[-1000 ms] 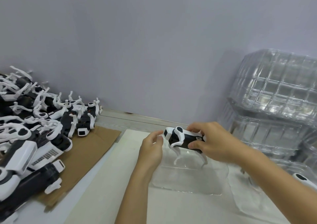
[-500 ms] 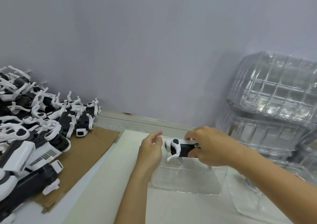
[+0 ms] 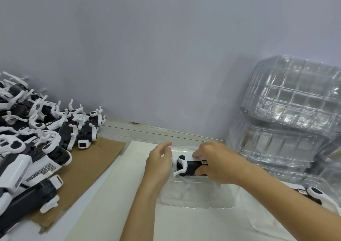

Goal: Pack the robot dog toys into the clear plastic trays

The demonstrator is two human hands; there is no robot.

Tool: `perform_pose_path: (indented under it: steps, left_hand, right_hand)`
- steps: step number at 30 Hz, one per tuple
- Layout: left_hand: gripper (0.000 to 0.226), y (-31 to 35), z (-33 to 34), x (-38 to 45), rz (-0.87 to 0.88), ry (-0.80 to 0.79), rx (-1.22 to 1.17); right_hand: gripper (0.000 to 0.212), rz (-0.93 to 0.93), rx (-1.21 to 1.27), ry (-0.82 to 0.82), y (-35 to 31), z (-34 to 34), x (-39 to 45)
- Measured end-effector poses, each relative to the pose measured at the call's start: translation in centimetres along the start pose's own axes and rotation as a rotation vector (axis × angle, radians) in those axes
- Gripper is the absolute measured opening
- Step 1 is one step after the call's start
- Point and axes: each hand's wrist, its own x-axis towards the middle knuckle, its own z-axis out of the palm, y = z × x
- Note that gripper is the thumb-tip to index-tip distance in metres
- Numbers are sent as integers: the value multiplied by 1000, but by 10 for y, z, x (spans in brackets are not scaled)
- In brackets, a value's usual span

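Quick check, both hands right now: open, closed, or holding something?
Left hand: open, fingers relaxed at the head end of the robot dog toy; contact cannot be told.
Right hand: grip closed on the robot dog toy.

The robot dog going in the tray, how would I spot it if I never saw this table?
Find the white board in the middle of the table; a clear plastic tray lies on it. Just over its far edge, the right hand grips one robot dog, the left hand beside it. Only this dog is in hand; others lie heaped on cardboard.
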Motion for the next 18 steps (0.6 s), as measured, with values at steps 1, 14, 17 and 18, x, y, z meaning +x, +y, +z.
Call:
perform_pose_path:
  steps: [1,14,17,18]
  left_hand:
    - [26,0,0,0,-1,5,-6]
    - [28,0,2,-2,-10,9,12]
    - [29,0,2,-2,-7,-1,18]
    - [30,0,2,-2,-7,-3,19]
  right_hand:
    - [31,19,36,21,0,2,-1]
    - [17,299,177,350,-2,22,-27]
    - [6,353,209,355,-6,22,-23]
    - [6,366,233,344,-7,20,-22]
